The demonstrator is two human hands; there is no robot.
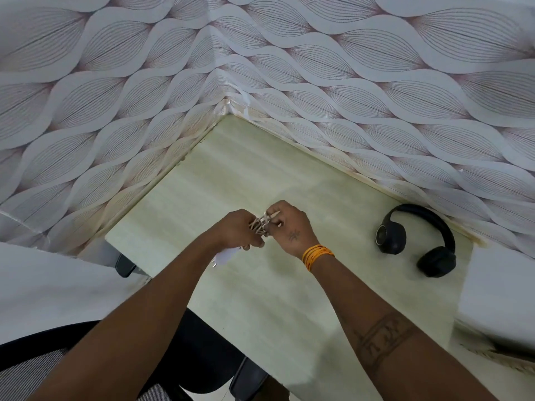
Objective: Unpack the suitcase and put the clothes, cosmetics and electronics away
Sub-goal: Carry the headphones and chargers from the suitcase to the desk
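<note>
Charger cable being bundled over the desk

Charger cable (pixel 259 224), pale and coiled, sits between both hands above the desk (pixel 260 175), just short of frame centre toward 6 o'clock. Left hand (pixel 236 228) has its fingers curled round the coil, keeping the loops together; a white plug (pixel 227 256) hangs below that hand at its 6 o'clock, prongs showing. Right hand (pixel 285 227) pinches the loose cable end at the coil's 1 o'clock. Judged: the end is being wrapped or tucked so the bundle stays tidy before it is set down with the electronics.

Black headphones (pixel 417 240) lie flat on the desk at 3 o'clock of the hands, well apart, close to the patterned wall (pixel 376 82). Probably the spot chosen for electronics.

Count: one cable, one plug, one pair of headphones, two hands. Several orange bangles (pixel 318 256) on the right wrist; exact number not readable. One black chair (pixel 188 357) at 6 o'clock, under the forearms. Suitcase not in view.
</note>
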